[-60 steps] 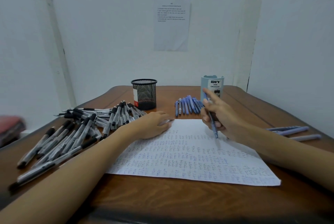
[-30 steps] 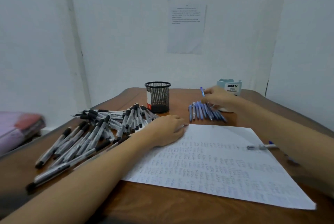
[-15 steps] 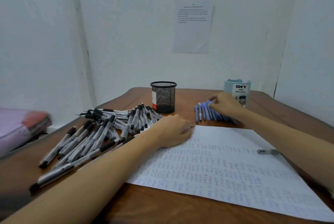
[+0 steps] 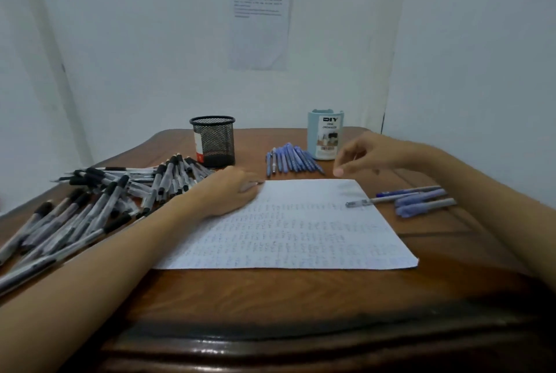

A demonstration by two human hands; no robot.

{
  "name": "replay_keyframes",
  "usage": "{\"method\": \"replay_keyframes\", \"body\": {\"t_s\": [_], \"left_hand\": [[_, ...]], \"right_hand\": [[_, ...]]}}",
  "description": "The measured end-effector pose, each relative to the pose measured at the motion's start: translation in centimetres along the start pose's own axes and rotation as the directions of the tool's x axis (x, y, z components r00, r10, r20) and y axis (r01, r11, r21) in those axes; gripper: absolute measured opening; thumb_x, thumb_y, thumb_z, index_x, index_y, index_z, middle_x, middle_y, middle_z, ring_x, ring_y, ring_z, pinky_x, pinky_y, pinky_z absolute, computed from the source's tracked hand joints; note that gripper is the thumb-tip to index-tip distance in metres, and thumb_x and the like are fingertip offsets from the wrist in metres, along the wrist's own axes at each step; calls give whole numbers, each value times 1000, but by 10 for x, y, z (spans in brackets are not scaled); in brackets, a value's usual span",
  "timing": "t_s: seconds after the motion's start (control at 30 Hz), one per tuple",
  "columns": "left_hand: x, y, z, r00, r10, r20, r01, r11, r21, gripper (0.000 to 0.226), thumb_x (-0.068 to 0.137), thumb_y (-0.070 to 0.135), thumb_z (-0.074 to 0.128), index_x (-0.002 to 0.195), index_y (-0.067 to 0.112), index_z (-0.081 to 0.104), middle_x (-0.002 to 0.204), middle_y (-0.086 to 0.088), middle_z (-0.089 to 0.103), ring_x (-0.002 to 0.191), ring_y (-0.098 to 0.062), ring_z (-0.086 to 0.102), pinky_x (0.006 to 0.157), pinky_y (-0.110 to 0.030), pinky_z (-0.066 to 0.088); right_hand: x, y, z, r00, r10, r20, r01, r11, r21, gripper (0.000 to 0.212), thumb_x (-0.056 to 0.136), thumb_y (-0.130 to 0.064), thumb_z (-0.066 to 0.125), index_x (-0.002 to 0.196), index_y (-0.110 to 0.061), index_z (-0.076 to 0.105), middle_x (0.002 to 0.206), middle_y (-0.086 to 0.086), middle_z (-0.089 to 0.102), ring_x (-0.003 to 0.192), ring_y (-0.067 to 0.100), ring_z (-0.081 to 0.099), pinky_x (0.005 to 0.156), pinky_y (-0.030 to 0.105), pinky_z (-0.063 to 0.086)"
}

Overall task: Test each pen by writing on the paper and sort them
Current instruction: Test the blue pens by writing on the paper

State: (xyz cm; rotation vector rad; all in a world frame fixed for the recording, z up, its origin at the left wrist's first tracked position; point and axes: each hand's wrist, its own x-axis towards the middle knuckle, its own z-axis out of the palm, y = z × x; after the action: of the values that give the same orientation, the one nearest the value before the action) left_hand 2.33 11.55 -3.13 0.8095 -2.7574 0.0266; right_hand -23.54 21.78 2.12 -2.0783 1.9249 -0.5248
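While pinning the far left corner of the paper (image 4: 301, 231) with the left hand (image 4: 231, 192), fingers relaxed and lying on the sheet without gripping it, holds the right hand (image 4: 364, 155) in the air above the table (image 4: 270, 297), just beyond the paper's far right corner. Right fingers loosely bent and pointing down, nothing between them. Paper flat on the brown wooden table, centred in front, covered in rows of small handwritten marks. To the left of the sheet, a large loose pile of black-capped pens (image 4: 99, 204), spreading toward the table's left edge. Behind that pile, a black mesh cup (image 4: 214, 140), upright. Just beyond the paper's far edge, a neat row of blue pens (image 4: 291, 158), lying side by side and touching one another. Beside that row on the right, a pale blue desk organiser (image 4: 325, 134), upright, printed "DIY". To the right of the sheet, a small group of pens (image 4: 421, 201), blue and lilac, lying roughly parallel; among them one clear pen (image 4: 361, 202), its tip over the paper's right edge. On the white wall behind, a printed notice (image 4: 259, 26), text too small to read.
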Motion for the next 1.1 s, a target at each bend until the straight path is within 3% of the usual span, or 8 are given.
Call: {"method": "replay_keyframes", "body": {"t_s": [0.13, 0.37, 0.47, 0.6, 0.7, 0.87, 1.0, 1.1], "left_hand": [[1, -6, 4, 1000, -19, -2, 19, 1000, -23, 37, 98, 25, 40, 131, 12, 52, 125, -8, 54, 106, -19, 52, 88, -24, 38], [-1, -5, 4, 999, -43, 11, 43, 999, -12, 38, 98, 25, 40, 133, 12, 50, 125, -8, 53, 106, -19, 52, 91, -29, 41], [-2, -4, 3, 999, -42, 16, 42, 999, -11, 38, 99, 24, 41, 133, 12, 50, 125, -8, 53, 108, -19, 52, 91, -27, 39], [-3, -3, 1, 999, -39, 30, 39, 999, -9, 38, 99, 24, 40, 134, 12, 49, 126, -9, 53, 109, -21, 52, 92, -28, 39], [-4, -4, 1, 998, -46, 49, 46, 999, 4, 38, 99, 26, 40, 134, 14, 48, 129, -8, 52, 113, -21, 51, 96, -31, 40], [-3, -3, 0, 997, -45, 59, 45, 999, 9, 39, 99, 26, 40, 135, 14, 47, 130, -8, 52, 112, -20, 51, 94, -29, 39], [-3, -2, -1, 999, -22, 39, 22, 1000, -8, 39, 99, 25, 41, 135, 14, 49, 131, -6, 52, 113, -19, 52, 95, -27, 39], [-3, -6, -2, 1000, -14, 13, 15, 999, -31, 33, 98, 22, 44, 127, 11, 56, 123, -4, 56, 106, -18, 54, 91, -24, 39]], "right_hand": [[-31, 16, -13, 968, 47, 246, -15, 991, -130, 21, 71, -33, 74, 91, -28, 68, 93, -3, 69, 77, 5, 58, 75, 28, 51], [-27, 8, -1, 980, -14, 199, 51, 982, -183, 8, 82, -15, 70, 90, -16, 71, 81, -14, 63, 62, -14, 53, 54, 5, 39], [-28, 3, 1, 975, -184, -126, 159, 970, -182, 12, 82, -5, 66, 80, -17, 65, 72, -10, 58, 61, -13, 52, 57, 5, 39], [-21, -16, 7, 803, -44, -595, 373, 816, 442, 23, 86, -3, 59, 68, -18, 54, 50, -14, 51, 42, -2, 45, 44, 11, 36], [-16, -34, 25, 868, 189, -460, 313, 513, 799, 28, 93, -9, 53, 67, -12, 45, 38, -10, 42, 32, 3, 34, 32, 14, 29], [-10, -45, 47, 965, 218, -145, 60, 353, 934, 25, 96, -24, 50, 78, -8, 53, 41, -1, 49, 38, 8, 54, 41, 19, 49], [-4, -51, 46, 988, 109, 105, -138, 359, 923, 51, 99, -45, 32, 94, -8, 67, 75, 9, 73, 63, 19, 71, 47, 23, 54], [9, -61, 64, 986, 167, 25, -98, 443, 891, 35, 92, -43, 51, 84, -13, 67, 73, 3, 70, 54, 10, 65, 45, 19, 50]]}}
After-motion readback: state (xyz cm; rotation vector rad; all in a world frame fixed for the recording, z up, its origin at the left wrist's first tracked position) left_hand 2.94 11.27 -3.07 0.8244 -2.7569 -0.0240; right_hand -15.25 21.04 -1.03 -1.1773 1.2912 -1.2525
